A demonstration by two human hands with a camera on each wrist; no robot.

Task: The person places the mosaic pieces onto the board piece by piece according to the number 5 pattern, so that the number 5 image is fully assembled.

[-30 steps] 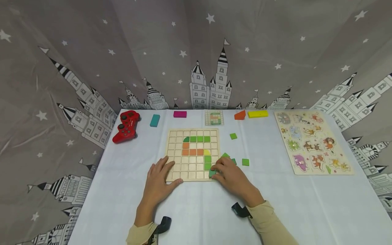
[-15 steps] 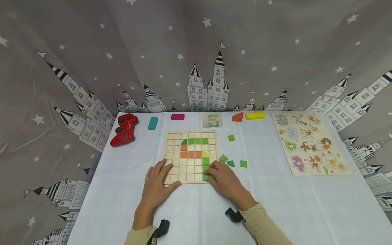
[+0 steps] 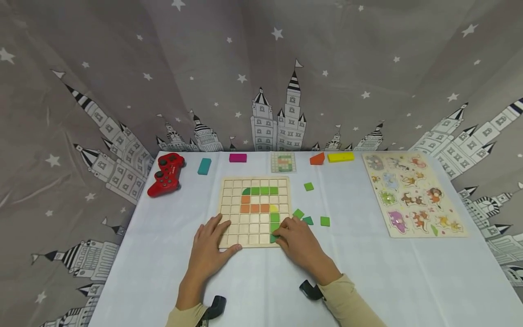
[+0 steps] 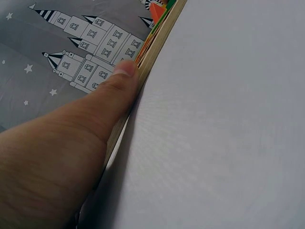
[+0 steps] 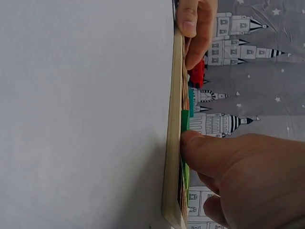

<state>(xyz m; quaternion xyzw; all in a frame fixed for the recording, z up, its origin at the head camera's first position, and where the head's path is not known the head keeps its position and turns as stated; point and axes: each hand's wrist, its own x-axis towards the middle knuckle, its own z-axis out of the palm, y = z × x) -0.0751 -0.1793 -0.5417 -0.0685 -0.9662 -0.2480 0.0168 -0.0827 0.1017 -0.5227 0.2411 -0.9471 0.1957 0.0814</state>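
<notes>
- The person's right hand [image 3: 300, 240] sits at the near right corner of the wooden grid board [image 3: 229, 200]; its fingertips [image 5: 190, 143] press a dark green tile [image 3: 273, 237] down into the bottom row of the grid, fingers bent over it rather than wrapped round it.
- From the right wrist view, that green piece stands slightly proud of the board's edge, just under the fingertip.
- The left hand [image 3: 212, 247] lies flat on the board's near left corner, fingers straight and spread, thumb [image 4: 119, 90] against the front edge, holding nothing.
- On the board, a row of green tiles [image 3: 264, 190] runs along the top of the pattern, orange tiles [image 3: 255, 208] lie below it, and more green ones run down the right side to the piece being pressed.
- Just right of the board, loose green tiles [image 3: 324, 221] lie on the white tablecloth [image 3: 367, 272], near the right hand but apart from it.
- Further back are a red game controller [image 3: 166, 174], a teal block [image 3: 204, 166], a magenta block [image 3: 238, 157], a small pattern card [image 3: 283, 162], an orange block [image 3: 317, 159] and a yellow block [image 3: 341, 156].
- An animal puzzle board [image 3: 410, 193] lies well to the right.
</notes>
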